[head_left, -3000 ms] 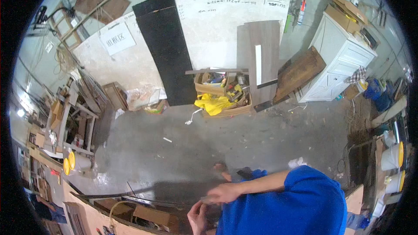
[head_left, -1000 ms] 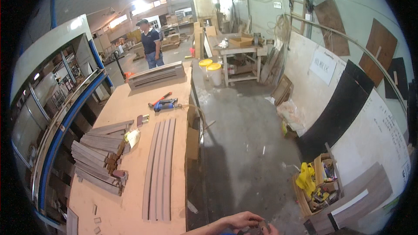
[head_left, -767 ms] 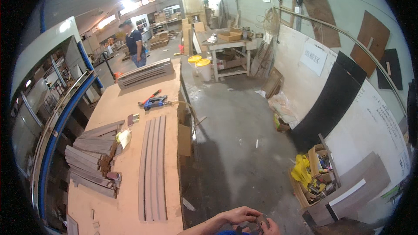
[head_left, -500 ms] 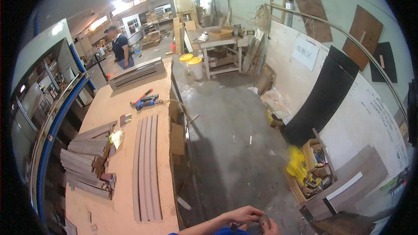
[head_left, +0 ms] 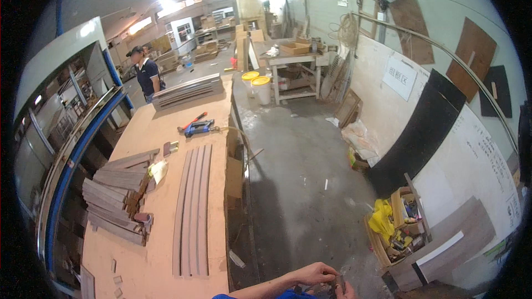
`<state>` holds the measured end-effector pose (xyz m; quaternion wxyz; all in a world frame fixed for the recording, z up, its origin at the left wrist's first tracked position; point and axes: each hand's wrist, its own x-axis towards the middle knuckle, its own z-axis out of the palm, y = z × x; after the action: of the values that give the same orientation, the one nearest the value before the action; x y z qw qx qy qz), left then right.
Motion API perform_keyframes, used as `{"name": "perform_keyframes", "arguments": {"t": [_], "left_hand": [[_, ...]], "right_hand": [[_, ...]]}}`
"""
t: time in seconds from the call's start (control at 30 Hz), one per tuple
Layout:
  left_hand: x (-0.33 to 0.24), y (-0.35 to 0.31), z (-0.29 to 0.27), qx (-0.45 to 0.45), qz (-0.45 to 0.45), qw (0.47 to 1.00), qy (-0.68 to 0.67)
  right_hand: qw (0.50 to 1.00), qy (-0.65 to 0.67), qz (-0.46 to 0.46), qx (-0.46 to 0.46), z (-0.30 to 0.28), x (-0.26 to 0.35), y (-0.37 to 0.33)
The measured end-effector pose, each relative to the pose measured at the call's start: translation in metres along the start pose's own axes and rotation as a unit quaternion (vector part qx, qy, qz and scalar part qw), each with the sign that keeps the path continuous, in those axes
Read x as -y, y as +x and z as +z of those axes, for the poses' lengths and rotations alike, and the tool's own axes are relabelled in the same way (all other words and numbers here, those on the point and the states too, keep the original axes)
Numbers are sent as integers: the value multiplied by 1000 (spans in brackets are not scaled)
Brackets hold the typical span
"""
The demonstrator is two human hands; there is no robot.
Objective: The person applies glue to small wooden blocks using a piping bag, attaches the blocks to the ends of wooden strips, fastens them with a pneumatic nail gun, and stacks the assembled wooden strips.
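At the lower edge my left hand [head_left: 318,273] is bent inward with its fingers curled toward my right hand. My right hand [head_left: 348,291], partly cut off by the picture's rim, is closed on a small brown piece [head_left: 339,281] that looks like wood. The left fingertips meet at this piece or just beside it; what they pinch is too small to make out. Both hands are over the floor, to the right of the long workbench [head_left: 216,210]. On the bench lie several long thin wooden strips [head_left: 192,210] side by side.
A fanned pile of short wooden slats [head_left: 113,205] covers the bench's left. Behind it are a blue tool [head_left: 198,128] with a hose and stacked profiles [head_left: 188,93]. Right on the floor stands a box of hardware [head_left: 402,241] with a yellow bag [head_left: 382,216]. A person [head_left: 148,75] stands beyond.
The whole view has shifted slightly, so the bench and room sit further right. My hands stay together at the lower edge, and the brown piece stands a little more upright.
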<state>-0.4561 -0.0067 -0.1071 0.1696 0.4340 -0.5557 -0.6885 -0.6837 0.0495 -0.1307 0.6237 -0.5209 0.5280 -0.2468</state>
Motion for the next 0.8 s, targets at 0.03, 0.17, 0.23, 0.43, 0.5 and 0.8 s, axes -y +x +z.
{"name": "perform_keyframes", "arguments": {"t": [0.03, 0.17, 0.23, 0.43, 0.5, 0.8], "left_hand": [[-12, -5, -1, -2, 2, 1000, -3], [1, -11, -4, 1, 16, 1000, -24], [-12, -16, -7, 11, 57, 998, -30], [-8, -24, -6, 2, 21, 999, -44], [5, -17, -5, -9, 60, 997, -50], [9, -13, 10, -56, 103, 992, -56]], "right_hand": [[1000, -4, 0, 2, -2, -4, 2], [999, -16, -39, 18, -2, -9, 9], [998, -35, -46, 18, -3, -6, 11], [1000, -2, 20, 24, 3, 21, 6], [999, -4, -6, 39, 3, 36, 5], [996, -5, -38, 77, -17, 48, 11]]}}
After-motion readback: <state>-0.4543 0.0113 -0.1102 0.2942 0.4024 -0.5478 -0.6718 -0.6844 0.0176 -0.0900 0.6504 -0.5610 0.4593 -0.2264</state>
